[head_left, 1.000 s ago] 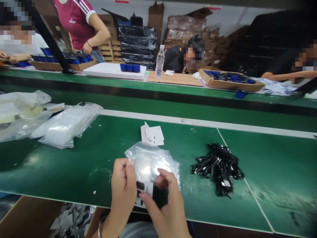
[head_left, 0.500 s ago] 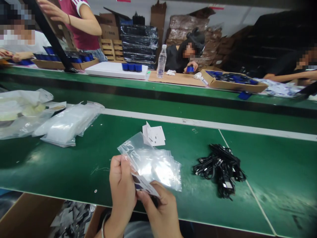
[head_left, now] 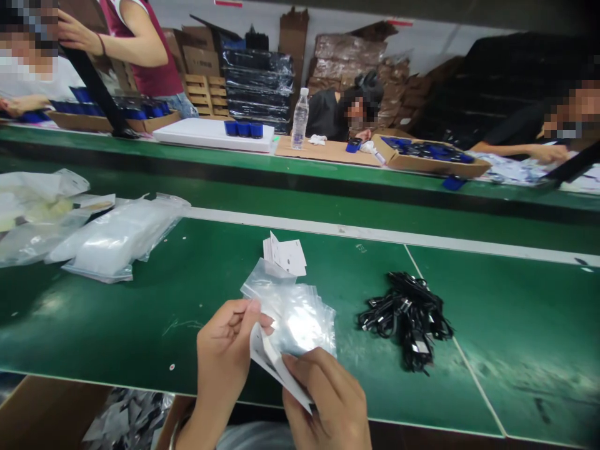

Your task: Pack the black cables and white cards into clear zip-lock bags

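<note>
We are pinching a folded white card and clear zip bags in our left hand, our right hand gripping the card's lower end above the green tabletop; we are risking creasing the card, or dropping the slippery bags if our grip slackens.

Green workbench, white cards, tangled black cables, clear plastic bags

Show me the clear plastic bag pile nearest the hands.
The small stack of clear zip bags against the left hand; the fuller bagged bundle lies far off to the left.
</note>
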### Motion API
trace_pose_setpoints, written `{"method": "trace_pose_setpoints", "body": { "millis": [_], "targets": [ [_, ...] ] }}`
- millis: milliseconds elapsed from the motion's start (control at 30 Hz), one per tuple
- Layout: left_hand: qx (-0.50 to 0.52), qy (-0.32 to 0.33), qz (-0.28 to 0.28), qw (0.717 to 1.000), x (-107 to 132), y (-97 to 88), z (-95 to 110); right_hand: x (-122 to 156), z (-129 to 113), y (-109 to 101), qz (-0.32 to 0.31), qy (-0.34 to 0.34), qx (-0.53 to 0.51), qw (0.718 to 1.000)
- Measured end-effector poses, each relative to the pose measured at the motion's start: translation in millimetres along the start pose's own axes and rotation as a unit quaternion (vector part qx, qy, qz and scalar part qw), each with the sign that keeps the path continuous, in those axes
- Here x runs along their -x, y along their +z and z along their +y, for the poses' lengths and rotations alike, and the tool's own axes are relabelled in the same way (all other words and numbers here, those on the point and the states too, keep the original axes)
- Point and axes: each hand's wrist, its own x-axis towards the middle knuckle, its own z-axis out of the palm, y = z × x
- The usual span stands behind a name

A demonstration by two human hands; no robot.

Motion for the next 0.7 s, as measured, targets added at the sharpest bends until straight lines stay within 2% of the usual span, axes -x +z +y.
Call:
{"method": "trace_pose_setpoints", "body": {
  "millis": [133, 300, 367, 433, 500, 633, 700],
  "targets": [
    [-0.071, 0.095, -0.034, 0.992, -4, -6.8, -13, 0, 4, -7, -0.011, 0.016, 0.017, 1.000],
    [-0.130, 0.176, -0.055, 0.974, 3, -11.3, -20, 0, 4, -14, -0.025, 0.022, 0.088, 0.996],
    [-0.202, 0.260, -0.077, 0.941, 6, -12.4, -21, 0, 4, -16, -0.036, 0.035, 0.124, 0.991],
    [-0.285, 0.355, -0.095, 0.886, 8, -13.0, -23, -1, 3, -17, -0.066, 0.059, 0.153, 0.984],
    [-0.327, 0.408, -0.109, 0.845, 10, -12.8, -26, -3, 2, -19, -0.107, 0.093, 0.162, 0.977],
    [-0.334, 0.443, -0.176, 0.813, 12, -11.4, -30, -10, 0, -27, -0.154, 0.160, 0.082, 0.972],
    [-0.337, 0.432, -0.195, 0.814, 13, -11.4, -29, -14, -1, -32, -0.149, 0.173, 0.018, 0.973]
  ]
}}
